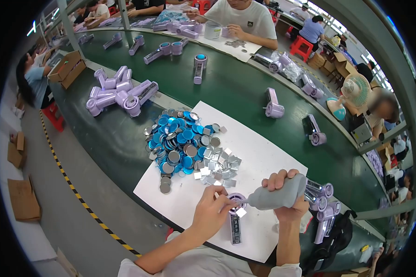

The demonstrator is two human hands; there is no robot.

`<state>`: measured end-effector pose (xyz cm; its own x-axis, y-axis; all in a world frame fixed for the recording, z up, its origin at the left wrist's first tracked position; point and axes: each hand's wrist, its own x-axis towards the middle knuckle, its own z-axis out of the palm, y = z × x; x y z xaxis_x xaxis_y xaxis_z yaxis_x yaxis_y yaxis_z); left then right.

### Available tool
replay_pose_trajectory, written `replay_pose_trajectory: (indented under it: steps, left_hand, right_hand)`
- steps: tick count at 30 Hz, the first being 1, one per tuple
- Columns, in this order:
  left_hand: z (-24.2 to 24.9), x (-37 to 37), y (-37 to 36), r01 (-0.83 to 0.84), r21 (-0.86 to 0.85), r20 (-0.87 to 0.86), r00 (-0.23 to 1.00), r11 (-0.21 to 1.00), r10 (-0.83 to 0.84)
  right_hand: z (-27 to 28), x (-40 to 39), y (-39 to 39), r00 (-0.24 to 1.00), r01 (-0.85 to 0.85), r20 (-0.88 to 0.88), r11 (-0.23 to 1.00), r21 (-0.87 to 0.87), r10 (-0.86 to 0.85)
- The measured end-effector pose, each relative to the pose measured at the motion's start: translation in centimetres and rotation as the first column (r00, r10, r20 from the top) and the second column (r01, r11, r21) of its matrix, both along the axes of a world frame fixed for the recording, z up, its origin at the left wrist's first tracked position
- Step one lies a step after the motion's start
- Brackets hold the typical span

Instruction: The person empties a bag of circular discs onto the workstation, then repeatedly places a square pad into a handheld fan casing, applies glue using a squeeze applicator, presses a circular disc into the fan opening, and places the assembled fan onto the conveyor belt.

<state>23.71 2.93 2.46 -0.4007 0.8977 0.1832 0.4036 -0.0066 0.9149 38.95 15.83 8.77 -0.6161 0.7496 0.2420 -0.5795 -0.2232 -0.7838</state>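
A grey squeeze bottle (277, 193) lies tilted in my right hand (289, 198), fingers wrapped round it and its thin nozzle pointing left. The tip meets the round head of a light-purple handheld fan housing (235, 231), which lies on a white sheet (171, 203) with its dark inner part showing along the handle. My left hand (212, 210) is closed at the left side of that round head, fingertips on its rim. A small silver square (241, 212) sits at the head's lower edge. Just beyond are a pile of silver squares (219, 164) and a heap of blue and silver discs (178, 141).
Purple housings are piled at the left (118, 92) and stacked at my right (326, 207), beside a black bag (333, 242). A green conveyor belt (235, 87) carries more housings past. Across it, a person (249, 23) works near a white tub (212, 30).
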Motion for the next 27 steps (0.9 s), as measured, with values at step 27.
replay_pose_trajectory:
  steps: [27]
  left_hand:
    - [-1.4, 1.1, -0.4, 0.217, 0.026, 0.081, 0.973, 0.976, -0.218]
  right_hand:
    - [-0.8, -0.6, -0.7, 0.969, -0.062, 0.242, 0.995, 0.082, 0.04]
